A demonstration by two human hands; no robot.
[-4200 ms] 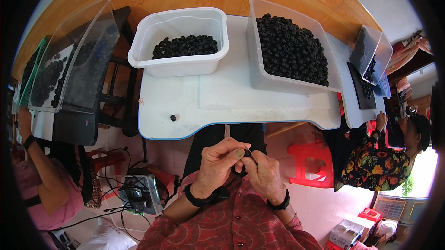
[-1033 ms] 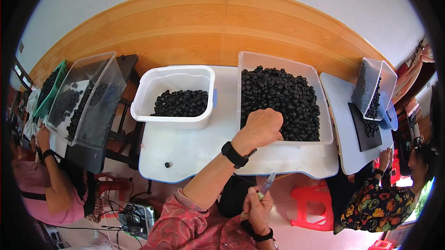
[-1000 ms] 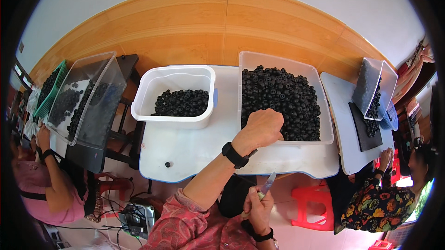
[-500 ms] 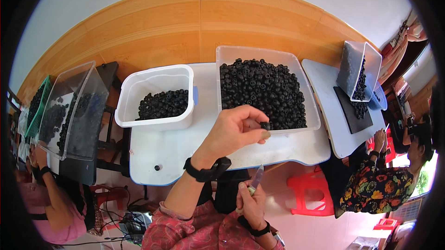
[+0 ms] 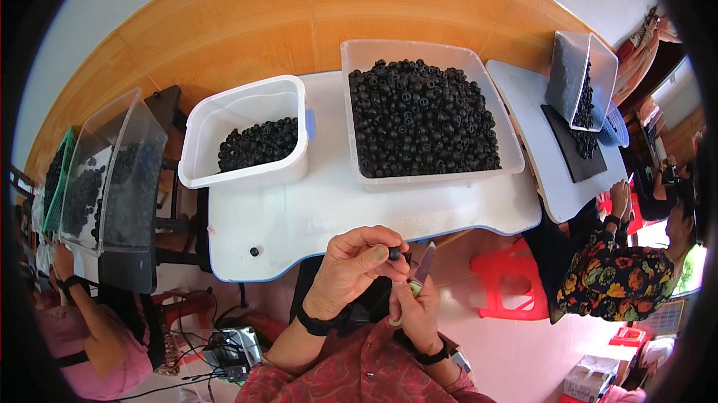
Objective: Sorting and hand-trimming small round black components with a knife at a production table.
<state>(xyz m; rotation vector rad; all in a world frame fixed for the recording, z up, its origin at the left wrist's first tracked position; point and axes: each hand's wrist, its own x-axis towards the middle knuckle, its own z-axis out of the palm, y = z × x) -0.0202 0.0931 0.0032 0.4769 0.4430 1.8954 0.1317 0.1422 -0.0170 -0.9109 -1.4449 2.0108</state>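
Observation:
My left hand [image 5: 351, 265] pinches a small black ring-shaped part [image 5: 394, 253] between thumb and fingers, in front of the table's near edge. Close beside it, my right hand [image 5: 419, 309] grips a small knife [image 5: 424, 265] with a pale green handle, its blade pointing up. The blade and the black part are near each other; I cannot tell whether they touch. Beyond my hands a large translucent bin [image 5: 437, 180] holds a heap of the same black parts [image 5: 422, 119]. A white tub [image 5: 254, 179] to its left has a smaller pile [image 5: 258, 145].
One black part [image 5: 254, 251] lies alone on the white table [image 5: 336, 208]. On the right, a tipped clear bin [image 5: 561, 78] spills black parts onto a dark board [image 5: 568, 149]. Two people sit at tables on either side. A red stool [image 5: 512, 287] stands right of me.
My left hand has drawn back from the large bin toward my body with a black part and now meets my right hand and the knife. The view has shifted slightly.

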